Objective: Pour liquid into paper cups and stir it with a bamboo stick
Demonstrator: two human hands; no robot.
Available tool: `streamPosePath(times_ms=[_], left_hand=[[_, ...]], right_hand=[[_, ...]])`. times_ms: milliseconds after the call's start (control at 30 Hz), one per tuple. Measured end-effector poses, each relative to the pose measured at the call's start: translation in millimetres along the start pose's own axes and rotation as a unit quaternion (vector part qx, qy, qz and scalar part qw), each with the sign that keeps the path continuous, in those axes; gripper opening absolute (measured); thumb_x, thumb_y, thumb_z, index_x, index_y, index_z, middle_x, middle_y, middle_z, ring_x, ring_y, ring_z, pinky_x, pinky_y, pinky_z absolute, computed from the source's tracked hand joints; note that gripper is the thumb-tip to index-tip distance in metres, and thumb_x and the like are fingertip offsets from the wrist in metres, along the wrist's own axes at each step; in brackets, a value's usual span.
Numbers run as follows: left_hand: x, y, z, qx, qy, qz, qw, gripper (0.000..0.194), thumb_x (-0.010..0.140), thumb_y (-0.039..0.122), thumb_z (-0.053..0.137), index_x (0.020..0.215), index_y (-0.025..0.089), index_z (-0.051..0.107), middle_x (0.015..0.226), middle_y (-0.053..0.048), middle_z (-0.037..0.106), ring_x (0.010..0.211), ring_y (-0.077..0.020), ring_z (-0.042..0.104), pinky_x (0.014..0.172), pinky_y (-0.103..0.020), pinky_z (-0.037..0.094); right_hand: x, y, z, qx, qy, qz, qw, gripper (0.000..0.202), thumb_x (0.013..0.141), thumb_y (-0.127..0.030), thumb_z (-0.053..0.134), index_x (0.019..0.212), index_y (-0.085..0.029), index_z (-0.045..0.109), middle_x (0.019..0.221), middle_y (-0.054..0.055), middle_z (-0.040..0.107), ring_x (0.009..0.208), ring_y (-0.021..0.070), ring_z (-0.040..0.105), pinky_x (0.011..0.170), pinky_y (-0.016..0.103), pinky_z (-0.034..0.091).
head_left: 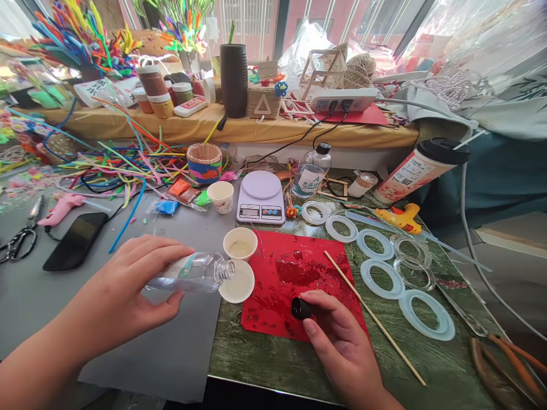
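My left hand (pixel 141 279) is closed around a clear plastic bottle (pixel 194 272), tipped onto its side. Its uncapped mouth points right, over the edge of the nearer paper cup (pixel 239 285). A second paper cup (pixel 240 242) stands just behind and touches or overlaps it; a little pale liquid shows inside. Between the thumb and fingers of my right hand (pixel 337 330) is a black bottle cap (pixel 301 308), held above a red sheet (pixel 307 273) with wet, shiny patches. To the right of that sheet lies a thin wooden stick (pixel 371 313).
A kitchen scale (pixel 261 196), another paper cup (pixel 220 197) and a second bottle (pixel 311 171) stand behind. Several ring molds (pixel 382 278) lie to the right, beside pliers (pixel 491 347) and a yellow glue gun (pixel 399 218). A phone (pixel 76 241) and scissors (pixel 23 233) lie left.
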State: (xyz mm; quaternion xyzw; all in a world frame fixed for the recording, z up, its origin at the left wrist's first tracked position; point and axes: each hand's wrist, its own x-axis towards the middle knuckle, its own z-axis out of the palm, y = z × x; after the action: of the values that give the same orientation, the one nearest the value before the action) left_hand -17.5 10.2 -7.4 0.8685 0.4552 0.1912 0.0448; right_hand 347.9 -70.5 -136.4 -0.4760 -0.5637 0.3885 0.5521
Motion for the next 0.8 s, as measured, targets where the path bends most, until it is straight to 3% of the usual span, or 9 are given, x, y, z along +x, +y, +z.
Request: streamPosePath(times_ms=[300,567,667,800], left_hand=[[-8.9,0.3,25.6,-0.061,0.001,-0.057,0.997,0.044,0.099,0.034,0.071,0.142,0.034,0.064,0.132,-0.002,0.076,0.117,-0.0213,0.074,0.098,-0.029,0.06],[-10.0,4.7,34.3,-0.089,-0.003,-0.047,0.995,0.046,0.099,0.034,0.073,0.145,0.035,0.068,0.132,-0.003,0.079,0.115,-0.0228,0.077,0.1,-0.031,0.061],[-9.2,6.3,33.9,-0.089,0.002,-0.039,0.995,0.047,0.098,0.032,0.074,0.145,0.035,0.07,0.133,-0.003,0.08,0.113,-0.0219,0.077,0.099,-0.03,0.062],[-9.6,7.0,33.3,-0.096,0.008,-0.031,0.995,0.048,0.097,0.029,0.074,0.144,0.034,0.07,0.133,-0.003,0.08,0.115,-0.0224,0.077,0.1,-0.031,0.062]], right_hand=[[12.7,-15.8,0.9,0.0,-0.018,-0.011,1.0,0.031,0.106,-0.028,0.079,0.135,-0.04,0.08,0.121,0.003,0.084,0.11,0.0172,0.083,0.099,0.022,0.067],[80.4,-71.1,12.4,-0.08,-0.157,-0.037,0.984,0.026,0.104,-0.023,0.075,0.129,-0.03,0.081,0.108,0.005,0.083,0.093,0.0207,0.078,0.09,0.036,0.069],[98.9,-84.2,25.2,-0.1,-0.191,-0.057,0.975,0.028,0.104,-0.024,0.075,0.132,-0.026,0.077,0.117,0.008,0.083,0.103,0.0227,0.078,0.097,0.04,0.067],[117.5,-90.9,36.9,-0.108,-0.267,-0.117,0.95,0.027,0.106,-0.013,0.068,0.128,-0.026,0.077,0.124,0.007,0.083,0.117,0.0232,0.076,0.104,0.041,0.063]])
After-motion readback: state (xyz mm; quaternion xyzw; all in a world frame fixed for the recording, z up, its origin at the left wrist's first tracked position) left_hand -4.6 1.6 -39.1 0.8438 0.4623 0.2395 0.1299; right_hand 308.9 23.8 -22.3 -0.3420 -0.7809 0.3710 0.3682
